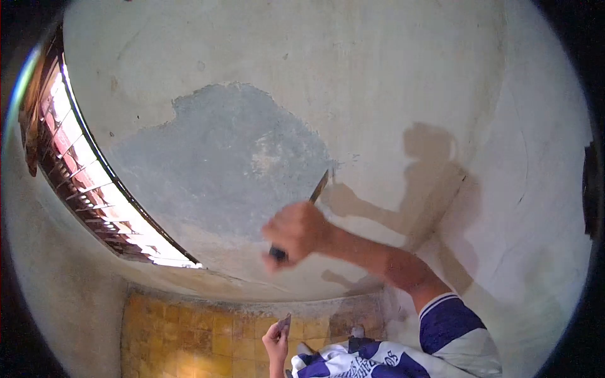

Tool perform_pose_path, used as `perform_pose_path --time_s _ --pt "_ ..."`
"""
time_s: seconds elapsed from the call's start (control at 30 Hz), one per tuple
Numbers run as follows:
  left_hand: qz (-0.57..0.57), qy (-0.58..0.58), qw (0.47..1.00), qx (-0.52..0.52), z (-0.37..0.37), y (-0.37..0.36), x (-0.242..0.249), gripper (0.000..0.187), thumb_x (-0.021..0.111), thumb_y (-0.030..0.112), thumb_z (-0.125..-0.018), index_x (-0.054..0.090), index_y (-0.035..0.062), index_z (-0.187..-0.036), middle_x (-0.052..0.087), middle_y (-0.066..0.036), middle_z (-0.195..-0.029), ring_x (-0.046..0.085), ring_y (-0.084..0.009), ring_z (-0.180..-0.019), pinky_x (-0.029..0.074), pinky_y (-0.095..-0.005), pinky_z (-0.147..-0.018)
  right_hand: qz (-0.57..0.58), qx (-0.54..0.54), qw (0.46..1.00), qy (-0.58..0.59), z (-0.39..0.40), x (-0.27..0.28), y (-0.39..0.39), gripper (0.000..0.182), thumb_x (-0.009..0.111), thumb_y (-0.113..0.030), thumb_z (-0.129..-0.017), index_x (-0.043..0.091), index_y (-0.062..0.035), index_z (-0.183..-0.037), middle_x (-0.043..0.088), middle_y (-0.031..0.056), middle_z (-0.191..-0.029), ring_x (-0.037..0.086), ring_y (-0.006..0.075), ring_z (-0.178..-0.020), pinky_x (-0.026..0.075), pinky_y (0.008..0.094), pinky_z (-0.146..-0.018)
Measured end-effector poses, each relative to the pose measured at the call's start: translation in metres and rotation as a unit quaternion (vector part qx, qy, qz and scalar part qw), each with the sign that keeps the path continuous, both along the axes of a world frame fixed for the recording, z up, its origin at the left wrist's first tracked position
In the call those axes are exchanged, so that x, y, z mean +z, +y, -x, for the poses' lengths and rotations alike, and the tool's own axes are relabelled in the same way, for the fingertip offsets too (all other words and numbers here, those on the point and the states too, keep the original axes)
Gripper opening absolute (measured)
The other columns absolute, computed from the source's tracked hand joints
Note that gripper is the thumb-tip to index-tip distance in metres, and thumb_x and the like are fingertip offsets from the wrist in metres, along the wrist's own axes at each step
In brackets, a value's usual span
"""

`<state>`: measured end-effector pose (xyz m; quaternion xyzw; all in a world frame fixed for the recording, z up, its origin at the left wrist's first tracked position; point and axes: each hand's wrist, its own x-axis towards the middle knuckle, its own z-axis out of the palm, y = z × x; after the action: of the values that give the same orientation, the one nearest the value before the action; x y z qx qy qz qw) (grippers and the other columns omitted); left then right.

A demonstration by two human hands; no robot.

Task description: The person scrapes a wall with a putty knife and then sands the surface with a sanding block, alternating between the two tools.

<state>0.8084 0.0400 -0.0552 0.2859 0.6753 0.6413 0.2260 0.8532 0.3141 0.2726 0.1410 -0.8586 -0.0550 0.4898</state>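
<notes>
My right hand (299, 233) is closed around the black handle (277, 253) of a scraper. Its thin blade (320, 186) points up and reaches the wall, with the tip by the right edge of a grey bare patch (220, 151). The fingers are slightly blurred. Lower down, over the floor, my left hand (275, 340) pinches a small flat grey piece (285, 324) with a pointed upper end; I cannot tell what it is.
Pale paint with a ragged edge surrounds the patch on the wall (365, 75). A barred window (94, 183) lets in bright light at the left. Yellow tiles cover the floor (214, 321). My shadow (435, 176) falls across the wall near the right-hand corner.
</notes>
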Motion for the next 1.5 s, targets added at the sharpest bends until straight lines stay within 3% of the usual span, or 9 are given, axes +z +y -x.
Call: perform_pose_path --time_s 0.3,0.4,0.57,0.67,1.03,1.13,1.3,1.4,1.5 --pt "-0.018 -0.041 0.999 -0.022 0.01 -0.002 -0.02 0.014 0.062 -0.004 -0.089 0.063 -0.0037 -0.103 0.067 -0.002 -0.091 0.061 -0.0087 -0.084 0.05 -0.0244 -0.074 -0.035 0.096 0.995 -0.01 -0.004 0.004 -0.028 0.039 0.066 -0.037 -0.076 0.042 -0.0103 -0.06 0.04 0.0037 -0.05 0.047 0.0219 -0.041 0.04 0.0355 -0.038" --pt "-0.04 -0.027 0.999 0.003 0.008 0.0 -0.008 0.015 0.063 -0.001 -0.09 0.066 -0.0053 -0.104 0.062 0.003 -0.085 0.055 -0.0044 -0.075 0.045 -0.0201 -0.066 0.009 -0.012 1.0 0.021 0.011 -0.005 0.024 0.043 0.058 -0.042 -0.081 0.039 -0.0116 -0.057 0.037 0.0021 -0.05 0.046 0.0198 -0.04 0.038 0.0345 -0.037" --pt "-0.02 -0.04 0.999 0.0 0.01 -0.003 -0.017 0.014 0.063 -0.002 -0.09 0.064 -0.0043 -0.103 0.064 0.001 -0.088 0.058 -0.0062 -0.079 0.048 -0.0222 -0.069 -0.014 0.137 0.99 -0.008 0.0 0.003 -0.026 0.035 0.062 -0.035 -0.075 0.042 -0.0112 -0.059 0.039 0.0023 -0.049 0.047 0.0215 -0.04 0.04 0.0356 -0.037" --pt "-0.005 -0.014 1.0 0.003 0.007 -0.018 -0.019 0.013 0.062 -0.003 -0.089 0.064 -0.0038 -0.103 0.065 0.0 -0.089 0.059 -0.0071 -0.081 0.049 -0.0231 -0.071 0.004 -0.027 0.998 0.062 0.014 -0.012 0.025 0.038 0.059 -0.037 -0.076 0.04 -0.0116 -0.055 0.038 0.0014 -0.049 0.046 0.0201 -0.04 0.039 0.0343 -0.036" --pt "-0.035 -0.038 0.998 0.022 0.019 -0.01 -0.023 0.012 0.063 0.0 -0.09 0.065 -0.0061 -0.101 0.062 0.001 -0.084 0.056 -0.0053 -0.077 0.047 -0.0214 -0.069 -0.023 0.122 0.992 -0.013 -0.012 0.006 -0.028 0.032 0.067 -0.027 -0.067 0.041 -0.0093 -0.061 0.04 0.005 -0.05 0.046 0.0249 -0.041 0.039 0.0349 -0.039" --pt "-0.023 -0.031 0.999 0.038 0.016 -0.012 -0.014 0.011 0.062 -0.001 -0.09 0.065 -0.0053 -0.1 0.062 0.002 -0.084 0.056 -0.005 -0.077 0.047 -0.0212 -0.069 0.02 -0.002 1.0 0.009 0.008 -0.01 0.029 0.038 0.063 -0.039 -0.076 0.043 -0.0114 -0.059 0.045 0.0044 -0.049 0.051 0.0241 -0.041 0.043 0.037 -0.039" --pt "-0.027 -0.049 0.998 0.027 0.017 -0.008 -0.023 0.014 0.064 -0.002 -0.089 0.065 -0.0037 -0.103 0.066 -0.001 -0.089 0.06 -0.0084 -0.082 0.049 -0.0237 -0.073 -0.014 0.138 0.99 0.003 -0.01 0.003 -0.018 0.039 0.063 -0.039 -0.077 0.042 -0.0111 -0.059 0.04 0.0037 -0.05 0.048 0.0232 -0.042 0.04 0.0358 -0.039" --pt "-0.023 -0.033 0.999 0.034 0.008 -0.016 -0.016 0.012 0.063 -0.002 -0.09 0.065 -0.0049 -0.101 0.063 0.001 -0.086 0.057 -0.0063 -0.078 0.047 -0.0213 -0.069 -0.009 -0.013 0.999 0.034 0.01 -0.005 0.019 0.045 0.059 -0.047 -0.082 0.041 -0.0127 -0.058 0.039 0.0027 -0.051 0.047 0.0212 -0.043 0.038 0.0352 -0.039" --pt "-0.022 -0.048 0.998 0.035 0.013 -0.011 -0.018 0.011 0.062 -0.003 -0.09 0.065 -0.0055 -0.101 0.061 0.002 -0.084 0.056 -0.0052 -0.076 0.046 -0.0201 -0.066 -0.036 0.089 0.995 0.013 -0.008 0.002 -0.022 0.044 0.062 -0.045 -0.078 0.042 -0.0116 -0.059 0.04 0.0039 -0.052 0.048 0.0236 -0.044 0.037 0.0369 -0.039"
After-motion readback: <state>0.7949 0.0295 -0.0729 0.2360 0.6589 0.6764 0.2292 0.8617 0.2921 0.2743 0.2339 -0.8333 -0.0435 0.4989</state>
